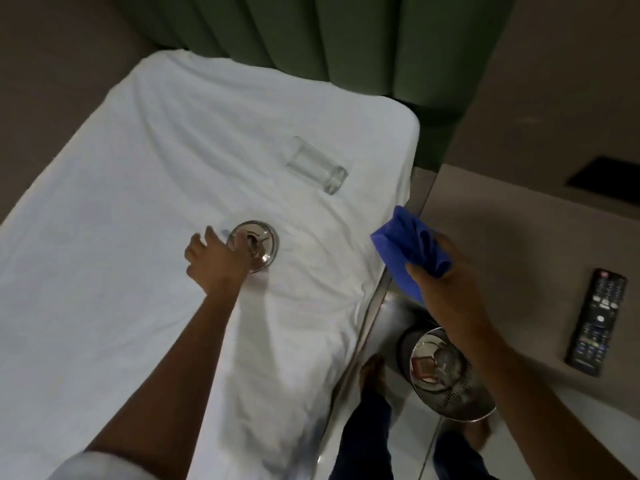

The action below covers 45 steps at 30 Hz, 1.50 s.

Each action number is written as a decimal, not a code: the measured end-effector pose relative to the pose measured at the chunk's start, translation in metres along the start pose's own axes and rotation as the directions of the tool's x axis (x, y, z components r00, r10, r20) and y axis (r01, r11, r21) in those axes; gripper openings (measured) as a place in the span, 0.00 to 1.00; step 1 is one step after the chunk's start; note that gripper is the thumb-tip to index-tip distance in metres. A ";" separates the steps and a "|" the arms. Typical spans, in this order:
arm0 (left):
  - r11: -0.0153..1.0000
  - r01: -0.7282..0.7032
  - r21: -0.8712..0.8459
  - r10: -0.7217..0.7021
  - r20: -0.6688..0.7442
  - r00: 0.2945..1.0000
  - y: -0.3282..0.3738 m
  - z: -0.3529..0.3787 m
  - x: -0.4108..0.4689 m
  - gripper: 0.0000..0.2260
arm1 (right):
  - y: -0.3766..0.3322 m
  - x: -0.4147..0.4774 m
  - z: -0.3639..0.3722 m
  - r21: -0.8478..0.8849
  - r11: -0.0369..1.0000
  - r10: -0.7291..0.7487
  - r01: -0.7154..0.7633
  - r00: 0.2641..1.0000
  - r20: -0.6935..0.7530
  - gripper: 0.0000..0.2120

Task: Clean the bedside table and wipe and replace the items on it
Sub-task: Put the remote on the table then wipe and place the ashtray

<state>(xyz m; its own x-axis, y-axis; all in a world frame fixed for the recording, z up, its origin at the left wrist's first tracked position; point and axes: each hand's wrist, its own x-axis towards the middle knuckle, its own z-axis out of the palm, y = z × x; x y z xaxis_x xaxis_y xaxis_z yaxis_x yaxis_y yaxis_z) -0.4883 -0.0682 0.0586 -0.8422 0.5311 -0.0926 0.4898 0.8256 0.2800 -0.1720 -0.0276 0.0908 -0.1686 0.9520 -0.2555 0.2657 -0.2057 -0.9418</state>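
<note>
My left hand (214, 259) reaches over the white bed sheet (145, 174) and grips the near rim of a small shiny metal ashtray (259, 240) that sits on the sheet. Farther right on the bed, a clear drinking glass (317, 165) lies on its side. Beside the bed's edge, my right hand (446, 271) is closed around a bunched blue cloth (408, 244). The grey-brown bedside table (512, 244) is at the right, with a black remote control (597, 322) lying near its front right part.
A shiny metal bin (446, 375) with something red inside stands on the pale floor below my right arm. My feet and dark trousers show beside it. A green padded headboard (346, 39) rises behind the bed. A dark rectangle (606, 176) lies at the table's back.
</note>
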 end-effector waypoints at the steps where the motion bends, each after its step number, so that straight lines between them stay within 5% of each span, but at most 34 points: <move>1: 0.995 0.098 -0.028 -0.095 0.113 0.989 -0.008 0.001 0.008 0.28 | -0.003 0.000 0.010 -0.061 0.997 -0.041 0.042 0.999 0.006 0.19; 3: 0.963 0.202 -0.179 -0.154 0.254 0.955 -0.014 0.003 0.009 0.28 | -0.008 0.000 0.026 -0.116 0.986 -0.117 0.119 0.993 0.021 0.23; 6: 0.854 0.258 -0.453 -0.147 0.267 0.953 -0.012 -0.001 -0.007 0.24 | -0.013 0.004 0.047 -0.156 0.967 -0.194 0.200 0.980 0.050 0.27; 10: 0.484 0.437 -0.758 -0.101 0.448 0.888 0.014 -0.010 -0.050 0.15 | -0.021 0.006 0.073 -0.177 0.960 -0.216 0.215 0.976 0.018 0.30; 15: 0.428 0.432 -0.794 0.160 0.537 0.828 0.043 -0.003 -0.118 0.13 | -0.023 -0.003 0.096 -0.298 0.931 -0.200 0.210 0.978 0.062 0.27; 22: 0.268 0.656 -0.705 0.177 0.705 0.686 0.078 0.022 -0.142 0.12 | 0.018 -0.034 0.057 -0.396 0.898 -0.146 0.192 0.979 0.144 0.28; 25: 0.314 0.670 -0.673 0.194 0.736 0.649 0.094 0.039 -0.150 0.09 | 0.039 -0.042 0.018 -0.429 0.900 -0.058 0.074 0.997 0.050 0.28; 29: 0.507 0.618 -0.601 0.283 0.793 0.539 0.110 0.071 -0.181 0.10 | 0.066 -0.022 -0.029 -0.406 0.906 0.075 -0.119 0.990 -0.123 0.31; 33: 0.577 0.607 -0.547 0.338 0.836 0.433 0.141 0.102 -0.204 0.12 | 0.077 -0.001 -0.052 -0.459 0.887 0.015 -0.058 0.995 -0.099 0.31; 38: 0.565 0.653 -0.505 0.284 0.862 0.420 0.187 0.153 -0.198 0.09 | 0.103 -0.003 -0.082 -0.501 0.862 0.024 -0.069 0.995 -0.094 0.31; 45: 0.688 0.523 -0.503 0.202 0.825 0.527 0.281 0.244 -0.190 0.05 | 0.141 -0.005 -0.138 -0.413 0.875 0.130 -0.252 0.945 -0.301 0.28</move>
<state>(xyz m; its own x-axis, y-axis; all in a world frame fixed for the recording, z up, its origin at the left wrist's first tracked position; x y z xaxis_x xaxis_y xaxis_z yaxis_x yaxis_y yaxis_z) -0.1353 0.1095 -0.0776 -0.1594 0.6042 -0.7807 -0.2171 0.7500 0.6248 -0.0026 -0.0300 -0.0110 0.1615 0.9408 -0.2981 0.6674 -0.3267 -0.6693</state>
